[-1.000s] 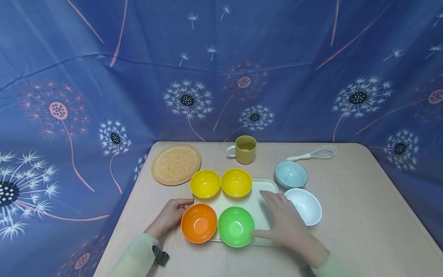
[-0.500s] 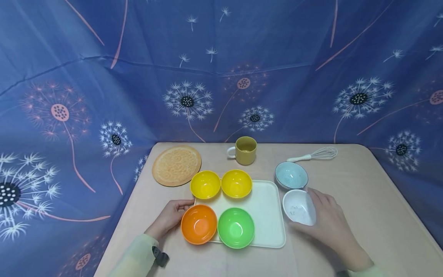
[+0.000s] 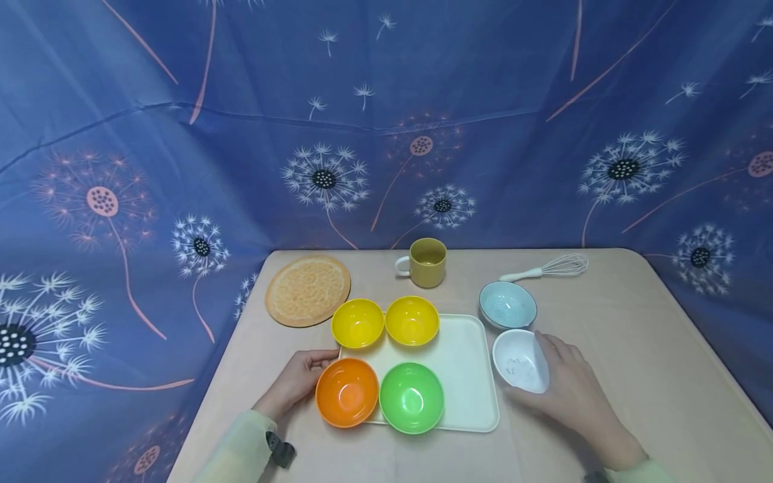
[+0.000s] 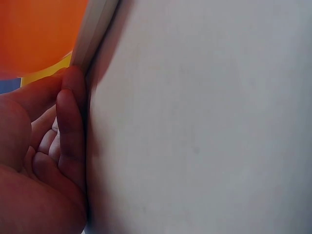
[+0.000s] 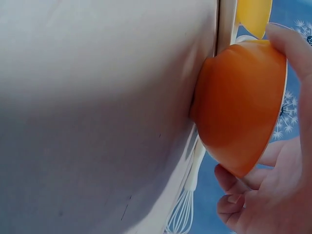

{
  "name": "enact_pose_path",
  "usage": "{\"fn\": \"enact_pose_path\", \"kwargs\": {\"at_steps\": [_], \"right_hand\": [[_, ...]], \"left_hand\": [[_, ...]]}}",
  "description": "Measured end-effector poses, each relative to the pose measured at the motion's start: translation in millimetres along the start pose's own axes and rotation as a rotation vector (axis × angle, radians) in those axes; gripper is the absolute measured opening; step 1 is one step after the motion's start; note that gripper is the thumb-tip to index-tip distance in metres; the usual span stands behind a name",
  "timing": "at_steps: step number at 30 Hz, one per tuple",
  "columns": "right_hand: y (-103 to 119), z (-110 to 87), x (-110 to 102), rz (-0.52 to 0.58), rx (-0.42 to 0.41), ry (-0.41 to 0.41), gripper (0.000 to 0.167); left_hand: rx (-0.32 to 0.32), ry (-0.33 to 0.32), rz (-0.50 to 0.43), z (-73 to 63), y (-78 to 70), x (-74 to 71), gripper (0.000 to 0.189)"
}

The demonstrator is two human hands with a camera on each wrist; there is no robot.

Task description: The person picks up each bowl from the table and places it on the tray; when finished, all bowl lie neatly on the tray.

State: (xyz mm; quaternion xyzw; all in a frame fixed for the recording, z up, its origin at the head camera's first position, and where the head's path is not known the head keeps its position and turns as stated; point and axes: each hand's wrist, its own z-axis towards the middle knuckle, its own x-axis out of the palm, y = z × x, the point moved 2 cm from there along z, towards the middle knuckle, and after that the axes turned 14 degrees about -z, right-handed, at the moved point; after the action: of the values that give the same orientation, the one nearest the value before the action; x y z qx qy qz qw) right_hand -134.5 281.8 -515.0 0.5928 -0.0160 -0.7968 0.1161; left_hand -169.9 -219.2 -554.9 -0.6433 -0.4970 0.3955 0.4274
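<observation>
My right hand (image 3: 576, 392) grips a bowl (image 3: 521, 361) beside the tray's right edge. That bowl is white inside, and its outside (image 5: 243, 102) looks orange in the right wrist view, with the thumb on one side of the rim and fingers on the other. My left hand (image 3: 297, 379) pinches the left edge of the cream tray (image 3: 468, 376), fingers low against the table in the left wrist view. On the tray sit two yellow bowls (image 3: 358, 324), an orange bowl (image 3: 347, 392) and a green bowl (image 3: 412, 398), some overhanging its edges.
A light blue bowl (image 3: 508, 305) stands just behind the gripped bowl. Farther back lie a white whisk (image 3: 546, 268) and a mustard mug (image 3: 428, 263). A round, pizza-crust-like board (image 3: 308, 290) lies at the left rear. A blue patterned cloth (image 3: 386, 181) hangs behind the table.
My right hand has moved right, from beside the green bowl to the white-inside bowl, and now grips it. The left hand stays at the tray's edge.
</observation>
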Motion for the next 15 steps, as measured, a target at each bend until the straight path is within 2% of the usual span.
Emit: {"fn": "enact_pose_path", "kwargs": {"at_steps": [9,15], "right_hand": [[5.3,-0.5,3.8,0.013,0.025,-0.010,0.120],[9.1,-0.3,0.9,0.046,0.016,-0.051,0.116]], "left_hand": [[-0.002,0.004,-0.001,-0.5,1.3,-0.9,0.040],[0.014,0.003,0.014,0.1,0.6,-1.7,0.039]]}}
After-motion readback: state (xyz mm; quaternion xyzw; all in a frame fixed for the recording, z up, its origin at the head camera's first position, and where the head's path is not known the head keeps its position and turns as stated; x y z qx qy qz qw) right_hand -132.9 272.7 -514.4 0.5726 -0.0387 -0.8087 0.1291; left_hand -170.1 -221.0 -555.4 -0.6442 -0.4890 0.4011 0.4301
